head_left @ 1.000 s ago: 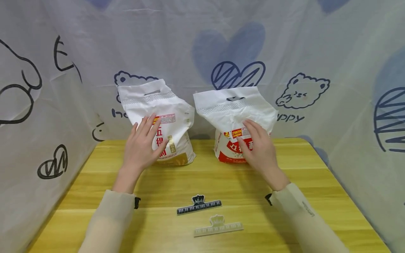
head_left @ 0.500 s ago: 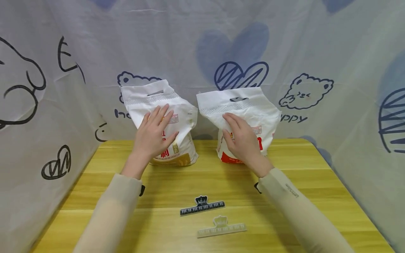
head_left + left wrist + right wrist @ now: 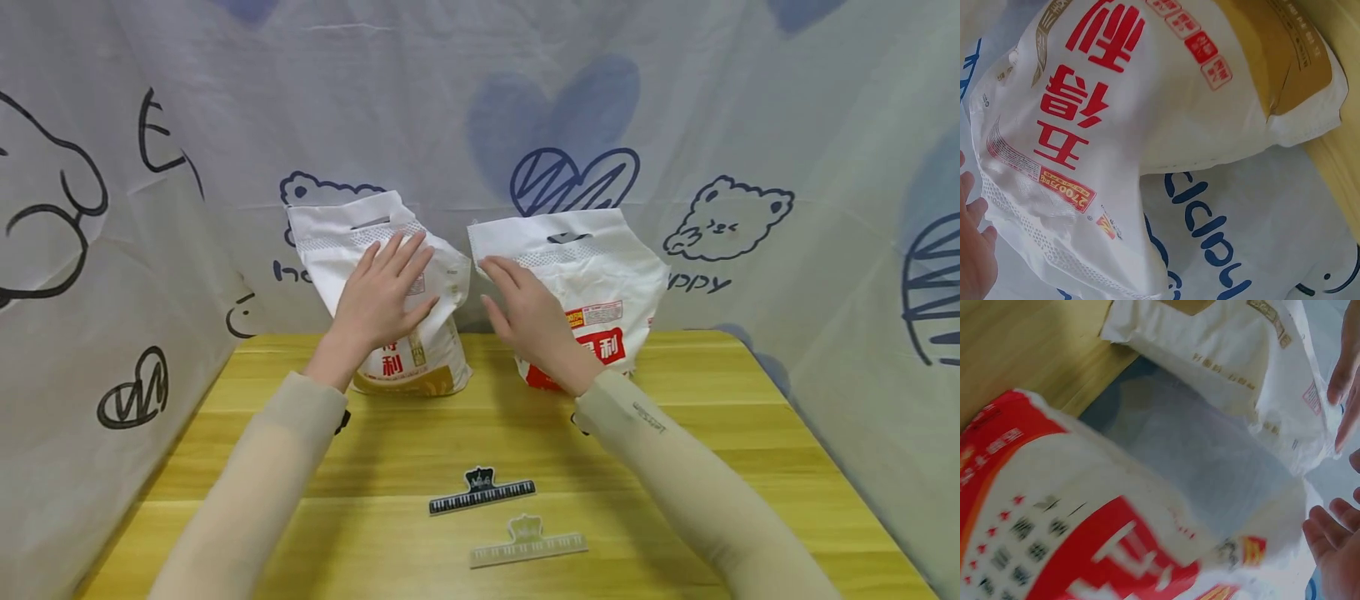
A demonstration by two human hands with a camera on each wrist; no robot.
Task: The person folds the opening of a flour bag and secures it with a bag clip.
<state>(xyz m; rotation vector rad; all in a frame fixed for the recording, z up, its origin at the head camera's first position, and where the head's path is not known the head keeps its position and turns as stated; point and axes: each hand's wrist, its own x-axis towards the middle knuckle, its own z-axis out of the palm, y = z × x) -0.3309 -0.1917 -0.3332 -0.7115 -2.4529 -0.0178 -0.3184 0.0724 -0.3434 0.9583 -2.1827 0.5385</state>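
Note:
Two white flour bags with punched handle slots stand side by side at the back of the table. The left bag point(image 3: 442, 354) has red characters and a gold lower part; the right bag point(image 3: 622, 279) carries a red label. My left hand point(image 3: 381, 293), fingers extended, overlaps the left bag's upper front in the head view. In the left wrist view its fingertips point(image 3: 967, 187) appear beside that bag's top. My right hand point(image 3: 531, 321) reaches with extended fingers over the right bag's upper left side, thumb apart. Neither hand grips anything.
In front of the bags lie a black clip point(image 3: 482, 497) with piano keys and a crown, and a pale translucent clip point(image 3: 528, 550) of the same shape. A printed cloth point(image 3: 420, 100) hangs behind and along both sides of the wooden table point(image 3: 405, 450).
My right hand has swept left and up across the right bag, uncovering its label. The left hand has shifted up and right over the left bag. Bags and clips stay in place.

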